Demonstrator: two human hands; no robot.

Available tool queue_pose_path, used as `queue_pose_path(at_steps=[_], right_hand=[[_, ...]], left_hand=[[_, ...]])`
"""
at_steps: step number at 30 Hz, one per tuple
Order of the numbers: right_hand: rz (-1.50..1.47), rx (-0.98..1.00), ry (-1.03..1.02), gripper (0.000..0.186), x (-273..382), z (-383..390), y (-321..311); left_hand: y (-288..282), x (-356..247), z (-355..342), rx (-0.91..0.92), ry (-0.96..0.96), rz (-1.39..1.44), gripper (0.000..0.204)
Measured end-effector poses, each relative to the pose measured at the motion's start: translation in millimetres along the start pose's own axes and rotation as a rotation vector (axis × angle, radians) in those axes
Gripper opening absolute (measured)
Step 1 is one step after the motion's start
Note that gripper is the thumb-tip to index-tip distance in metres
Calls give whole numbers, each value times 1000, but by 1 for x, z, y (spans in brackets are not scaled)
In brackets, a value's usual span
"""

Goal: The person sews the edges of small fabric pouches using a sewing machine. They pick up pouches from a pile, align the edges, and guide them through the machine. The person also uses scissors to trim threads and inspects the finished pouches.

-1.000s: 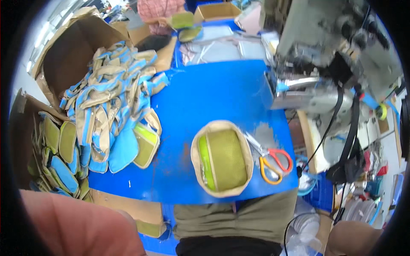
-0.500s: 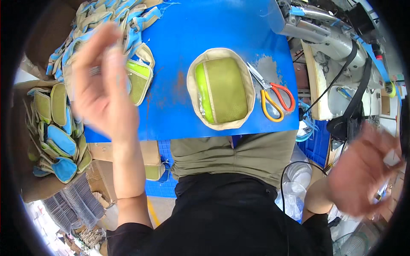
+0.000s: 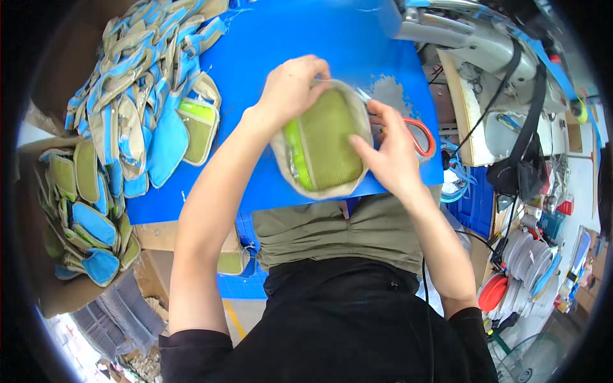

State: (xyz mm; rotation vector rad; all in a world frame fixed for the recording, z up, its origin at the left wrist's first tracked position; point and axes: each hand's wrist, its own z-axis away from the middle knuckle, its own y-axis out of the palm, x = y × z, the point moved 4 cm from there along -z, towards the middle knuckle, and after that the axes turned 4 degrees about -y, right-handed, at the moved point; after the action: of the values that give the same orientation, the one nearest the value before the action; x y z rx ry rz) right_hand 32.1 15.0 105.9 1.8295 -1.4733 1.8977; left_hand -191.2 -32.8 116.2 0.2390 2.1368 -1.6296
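Note:
An olive-green mesh pouch (image 3: 335, 140) with a bright lime strip and a beige fabric rim lies on the blue table in front of me. My left hand (image 3: 295, 88) is closed on its upper rim, fingertips curled over the edge. On the pouch's right side, my right hand (image 3: 391, 148) has its thumb over the mesh and its fingers along the outer rim. Scissors with red and yellow-orange handles (image 3: 423, 135) lie just beyond the right hand, partly covered by it.
Blue-and-beige fabric pieces (image 3: 143, 76) are heaped at the table's left. A cardboard box (image 3: 64, 290) below holds several green and blue pieces. A sewing machine (image 3: 472, 45) stands at the far right. The blue table (image 3: 306, 32) ends near my lap.
Both hands have come inward from the sides onto the pouch. Its rim now looks tilted and slightly smeared by motion. The small white thing at the right hand no longer shows.

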Motion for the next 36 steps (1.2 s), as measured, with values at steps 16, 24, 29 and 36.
queue_pose_path(at_steps=[16, 24, 29, 36], right_hand=[[-57, -220, -365, 22, 94, 73, -42], [-250, 27, -141, 42, 62, 99, -58], [-357, 88, -20, 48, 43, 95, -51], [-303, 13, -5, 48, 31, 74, -72]], left_hand=[[-61, -121, 166, -600, -135, 131, 38], [-8, -165, 232, 20, -760, 1488, 28], [-12, -177, 242, 312, -946, 2051, 48], [-4, -159, 202, 422, -826, 2085, 47]])
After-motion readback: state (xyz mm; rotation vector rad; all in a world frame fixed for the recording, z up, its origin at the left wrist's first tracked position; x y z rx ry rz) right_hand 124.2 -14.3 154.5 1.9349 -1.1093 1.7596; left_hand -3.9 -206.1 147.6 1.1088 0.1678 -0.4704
